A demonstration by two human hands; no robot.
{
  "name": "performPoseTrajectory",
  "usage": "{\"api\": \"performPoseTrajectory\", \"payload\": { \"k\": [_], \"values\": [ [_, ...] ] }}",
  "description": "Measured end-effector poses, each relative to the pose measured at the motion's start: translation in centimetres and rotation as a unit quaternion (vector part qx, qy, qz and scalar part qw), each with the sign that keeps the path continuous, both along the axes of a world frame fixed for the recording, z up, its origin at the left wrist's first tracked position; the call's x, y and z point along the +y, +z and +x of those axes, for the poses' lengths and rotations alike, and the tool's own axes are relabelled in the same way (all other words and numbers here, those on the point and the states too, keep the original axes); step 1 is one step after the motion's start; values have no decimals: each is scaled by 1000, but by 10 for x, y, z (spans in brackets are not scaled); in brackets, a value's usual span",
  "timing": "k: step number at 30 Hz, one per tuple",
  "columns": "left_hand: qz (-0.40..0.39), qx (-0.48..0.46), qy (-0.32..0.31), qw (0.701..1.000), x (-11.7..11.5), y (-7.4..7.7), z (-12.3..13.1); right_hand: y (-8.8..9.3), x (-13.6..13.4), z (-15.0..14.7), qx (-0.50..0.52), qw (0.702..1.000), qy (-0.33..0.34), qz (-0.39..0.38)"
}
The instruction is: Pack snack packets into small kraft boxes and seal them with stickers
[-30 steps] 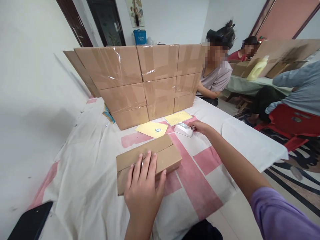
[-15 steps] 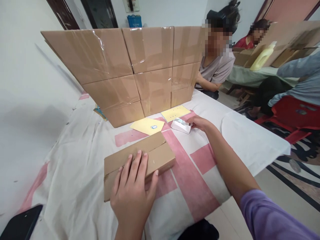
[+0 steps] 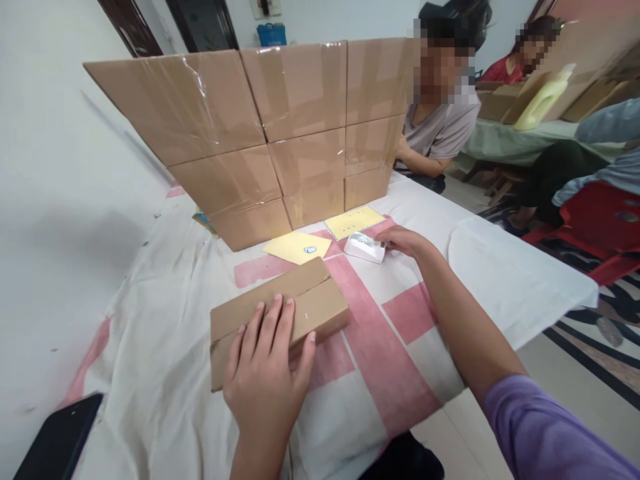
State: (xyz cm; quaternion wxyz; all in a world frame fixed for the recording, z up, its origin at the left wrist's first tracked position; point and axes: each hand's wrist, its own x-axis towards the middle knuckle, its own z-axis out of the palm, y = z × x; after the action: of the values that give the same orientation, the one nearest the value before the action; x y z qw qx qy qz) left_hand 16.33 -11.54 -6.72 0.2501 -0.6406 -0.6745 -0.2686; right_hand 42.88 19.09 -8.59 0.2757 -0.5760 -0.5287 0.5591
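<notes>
A closed, flat cardboard box (image 3: 313, 300) lies on the table in front of me. My left hand (image 3: 267, 367) rests over its near left part, fingers stretched across the top and thumb along the near side. Farther off to the right sits a white tape dispenser (image 3: 364, 248) with a roll of clear tape in it. The fingers of my right hand (image 3: 403, 240) are closed at the dispenser's right end; the fingertips are partly hidden, and any strip of tape between them cannot be made out. Two pieces of yellow paper, one pointed (image 3: 297, 247) and one rectangular (image 3: 355, 222), lie beyond the box.
A tall divider of taped cardboard boxes (image 3: 305, 160) stands across the table. A black phone (image 3: 57, 437) lies at the lower left on the pink and white cloth (image 3: 165, 347). Another person (image 3: 440, 127) sits behind the divider; a yellow bottle (image 3: 545, 100) stands on a farther table.
The view has shifted slightly, showing more of the phone. My left hand stays on the box and my right hand stays at the tape dispenser, with little visible movement.
</notes>
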Motion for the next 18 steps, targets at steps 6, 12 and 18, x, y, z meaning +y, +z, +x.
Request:
{"api": "performPoseTrajectory", "payload": {
  "k": [6, 12, 18],
  "values": [
    [12, 8, 4, 1000, -1, 1, 1, 0, 1, 1, 8, 1000, 1, -14],
    [18, 16, 5, 1000, 1, 0, 1, -1, -2, 1, 23, 999, -33, -28],
    [20, 19, 1, 1000, 2, -1, 0, -3, -8, 1, 53, 995, -77, -36]
  ]
}}
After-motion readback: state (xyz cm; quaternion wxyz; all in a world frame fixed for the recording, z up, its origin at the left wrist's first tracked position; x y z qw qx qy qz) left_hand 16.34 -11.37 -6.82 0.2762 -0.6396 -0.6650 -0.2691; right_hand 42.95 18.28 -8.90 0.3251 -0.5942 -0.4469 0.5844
